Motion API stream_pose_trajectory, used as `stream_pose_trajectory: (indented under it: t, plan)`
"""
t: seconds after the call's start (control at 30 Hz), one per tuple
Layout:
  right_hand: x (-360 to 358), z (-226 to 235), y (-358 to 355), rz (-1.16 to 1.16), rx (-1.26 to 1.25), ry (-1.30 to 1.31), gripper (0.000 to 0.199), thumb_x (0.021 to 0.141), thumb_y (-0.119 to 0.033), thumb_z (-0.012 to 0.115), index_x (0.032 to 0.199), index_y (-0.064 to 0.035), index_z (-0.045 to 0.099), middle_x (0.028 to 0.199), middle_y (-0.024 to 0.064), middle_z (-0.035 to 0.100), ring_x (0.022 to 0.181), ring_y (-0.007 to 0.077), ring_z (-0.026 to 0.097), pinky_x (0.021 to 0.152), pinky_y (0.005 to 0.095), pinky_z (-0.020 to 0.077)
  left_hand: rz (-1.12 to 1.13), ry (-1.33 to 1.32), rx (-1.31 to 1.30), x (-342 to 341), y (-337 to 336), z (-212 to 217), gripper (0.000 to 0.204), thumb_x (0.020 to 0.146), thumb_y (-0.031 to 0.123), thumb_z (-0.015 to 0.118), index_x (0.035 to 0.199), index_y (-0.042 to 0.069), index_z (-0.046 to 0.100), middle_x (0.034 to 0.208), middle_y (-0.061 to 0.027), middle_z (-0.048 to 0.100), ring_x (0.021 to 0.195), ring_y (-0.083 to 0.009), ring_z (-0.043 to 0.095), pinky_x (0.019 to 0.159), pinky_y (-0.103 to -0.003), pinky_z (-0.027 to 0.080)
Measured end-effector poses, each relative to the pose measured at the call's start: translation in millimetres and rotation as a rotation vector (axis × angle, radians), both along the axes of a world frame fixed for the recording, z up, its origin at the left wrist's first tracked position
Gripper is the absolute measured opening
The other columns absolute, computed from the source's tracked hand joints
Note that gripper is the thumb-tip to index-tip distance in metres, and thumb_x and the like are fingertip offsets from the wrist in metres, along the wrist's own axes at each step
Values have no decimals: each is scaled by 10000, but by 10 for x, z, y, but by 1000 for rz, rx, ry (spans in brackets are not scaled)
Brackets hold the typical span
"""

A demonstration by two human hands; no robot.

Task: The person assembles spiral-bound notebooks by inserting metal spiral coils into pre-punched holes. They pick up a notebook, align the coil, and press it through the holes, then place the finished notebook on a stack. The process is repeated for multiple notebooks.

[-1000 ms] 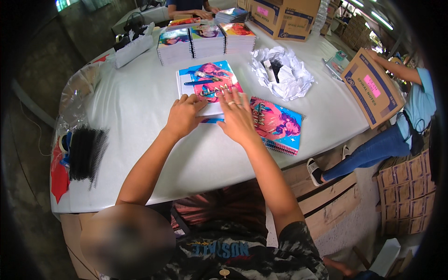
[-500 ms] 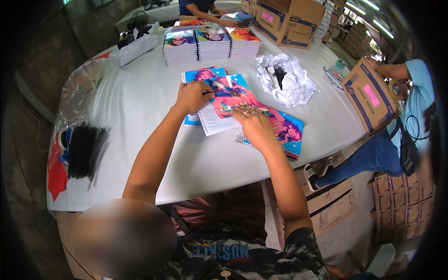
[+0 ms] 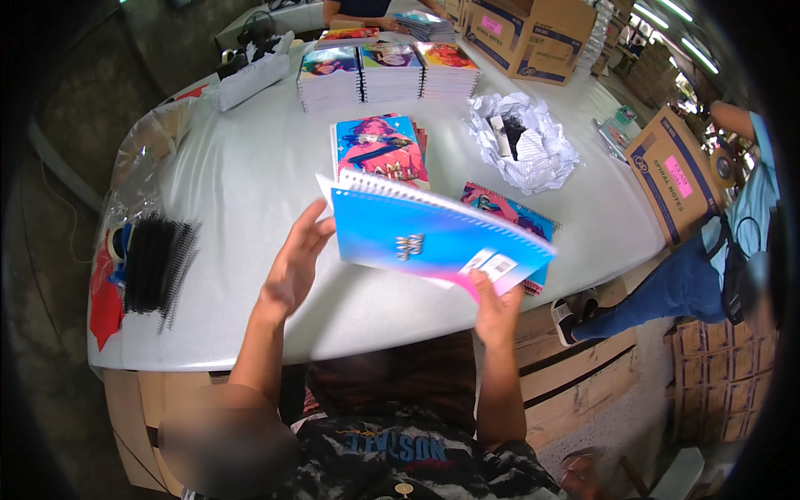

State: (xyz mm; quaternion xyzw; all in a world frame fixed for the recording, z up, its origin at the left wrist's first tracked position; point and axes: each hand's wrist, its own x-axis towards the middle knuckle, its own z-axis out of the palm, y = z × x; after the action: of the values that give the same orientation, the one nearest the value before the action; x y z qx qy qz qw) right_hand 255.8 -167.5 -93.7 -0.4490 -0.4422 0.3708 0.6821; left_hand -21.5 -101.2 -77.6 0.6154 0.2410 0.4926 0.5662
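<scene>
My right hand (image 3: 497, 310) is closed on the lower right corner of a notebook (image 3: 392, 229), thumb on its cover. The notebook is raised and tilted above the table, its blue-to-pink cover with a white barcode patch facing me. A row of punched holes runs along its upper edge. Beside its left edge is my left hand (image 3: 293, 258), fingers stretched and apart; whether the fingertips touch it I cannot tell. Behind the raised notebook lies a small stack of illustrated notebooks (image 3: 379, 146). Partly hidden on its right are coil-bound notebooks (image 3: 500, 202).
Black spiral coils (image 3: 157, 265) lie at the table's left. Crumpled white paper (image 3: 533, 158) sits right of centre. Tall notebook stacks (image 3: 390, 79) and a big carton (image 3: 533, 42) stand at the back. A person on the right (image 3: 742, 208) is by another carton (image 3: 673, 179); another person sits behind.
The notebook that lay under both hands is now lifted and turned, showing its blue cover. My right hand has moved toward me with it; my left hand has drawn back toward me.
</scene>
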Motion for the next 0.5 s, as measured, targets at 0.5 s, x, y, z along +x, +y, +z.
stream_pose_trajectory:
  t: [0.5]
  plan:
    - [-237, -716, 184, 390, -218, -171, 247, 771, -30, 697, 1004, 6, 621, 938, 39, 652, 851, 81, 576, 731, 250, 478, 336, 135, -319, 19, -284, -687, 366, 723, -57, 527, 1082, 10, 524, 1050, -60, 572, 1002, -163, 523, 901, -292, 386]
